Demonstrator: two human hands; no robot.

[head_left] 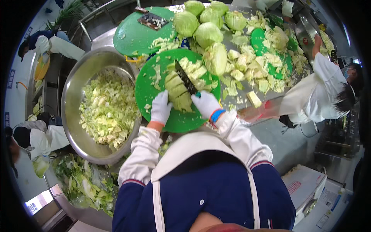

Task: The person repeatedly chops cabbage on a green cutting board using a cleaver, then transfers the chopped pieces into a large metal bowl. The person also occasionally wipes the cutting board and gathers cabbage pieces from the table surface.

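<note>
On a round green cutting board (150, 92) lies a cabbage piece (177, 91) with several parallel cuts across it. My left hand (161, 108), in a white knit glove, rests against the near left side of this cabbage. My right hand (206, 104), gloved too and with a blue band at the wrist, grips the handle of a cleaver (186, 79). The dark blade stands along the cabbage's right side, bits of leaf stuck to it. Chopped cabbage (194, 68) lies beyond and right of the blade. My fingertips are partly hidden.
Left of the board stands a large steel bowl (71, 116) holding chopped cabbage. Whole cabbages (208, 34) and cut chunks (246, 63) cover the table behind and right. Another green board (130, 32) bears a second cleaver (153, 21). A co-worker (313, 87) stands at right.
</note>
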